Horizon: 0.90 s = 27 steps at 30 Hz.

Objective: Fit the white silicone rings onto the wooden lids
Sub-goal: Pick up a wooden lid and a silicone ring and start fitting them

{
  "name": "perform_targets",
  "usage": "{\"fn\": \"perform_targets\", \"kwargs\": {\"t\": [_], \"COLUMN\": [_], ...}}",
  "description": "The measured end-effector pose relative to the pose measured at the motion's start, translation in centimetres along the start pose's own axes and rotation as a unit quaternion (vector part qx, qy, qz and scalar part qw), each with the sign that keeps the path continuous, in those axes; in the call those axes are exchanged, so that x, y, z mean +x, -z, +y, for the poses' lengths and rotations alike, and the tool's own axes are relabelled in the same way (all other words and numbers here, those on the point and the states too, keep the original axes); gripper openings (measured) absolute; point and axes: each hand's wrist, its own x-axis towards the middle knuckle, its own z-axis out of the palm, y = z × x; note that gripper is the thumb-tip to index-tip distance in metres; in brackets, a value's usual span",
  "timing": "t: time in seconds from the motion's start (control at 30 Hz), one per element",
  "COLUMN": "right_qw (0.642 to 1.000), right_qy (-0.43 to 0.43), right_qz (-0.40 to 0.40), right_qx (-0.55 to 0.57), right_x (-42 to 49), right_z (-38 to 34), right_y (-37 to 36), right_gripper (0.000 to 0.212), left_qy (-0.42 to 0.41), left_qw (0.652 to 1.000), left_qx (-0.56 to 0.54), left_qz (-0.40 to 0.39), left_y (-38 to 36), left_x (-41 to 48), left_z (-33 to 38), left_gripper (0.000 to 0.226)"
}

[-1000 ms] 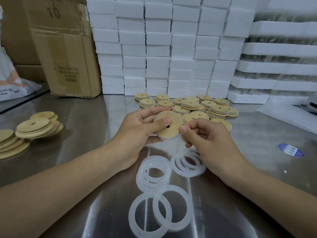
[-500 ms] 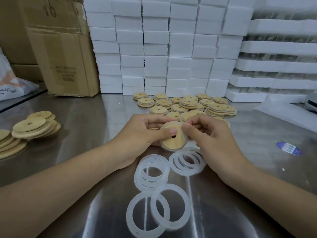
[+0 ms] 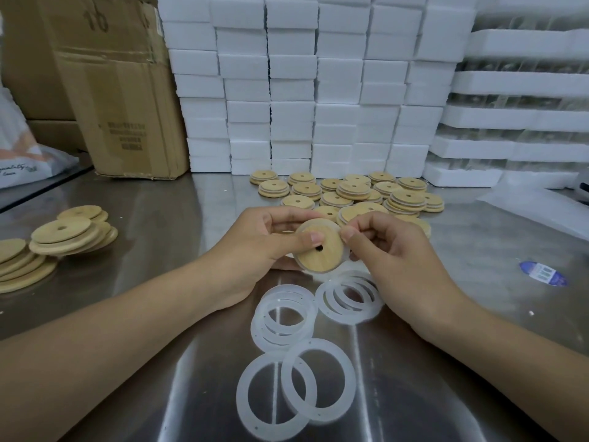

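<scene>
Both hands pinch one lid (image 3: 320,247): left hand (image 3: 255,247) from its left, right hand (image 3: 392,250) at its right edge. Rings (image 3: 287,317) lie just below the lid.

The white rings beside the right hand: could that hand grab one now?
Likely yes, once it lets go: the right hand is pinching the wooden lid, but the rings lie uncovered beside it.
</scene>
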Motion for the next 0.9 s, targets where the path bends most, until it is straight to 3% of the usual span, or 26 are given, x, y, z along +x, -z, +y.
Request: {"fn": "perform_targets", "kwargs": {"t": [0.3, 0.5, 0.7, 0.9], "right_qw": [0.998, 0.997, 0.997, 1.0], "right_qy": [-0.021, -0.034, -0.048, 0.021], "right_qz": [0.025, 0.021, -0.002, -0.005], "right_qx": [0.044, 0.061, 0.065, 0.007], "right_x": [0.12, 0.21, 0.13, -0.24], "right_z": [0.41, 0.76, 0.6, 0.35], "right_y": [0.33, 0.83, 0.56, 0.57], "right_gripper": [0.014, 0.016, 0.005, 0.022], "left_qy": [0.002, 0.003, -0.002, -0.021], "left_qw": [1.0, 1.0, 1.0, 0.999], "left_qx": [0.019, -0.018, -0.014, -0.034], "left_qz": [-0.007, 0.003, -0.004, -0.002], "left_y": [-0.31, 0.2, 0.26, 0.37], "left_x": [0.05, 0.08, -0.02, -0.03], "left_z": [0.13, 0.11, -0.04, -0.26], "left_gripper": [0.028, 0.038, 0.041, 0.03]}}
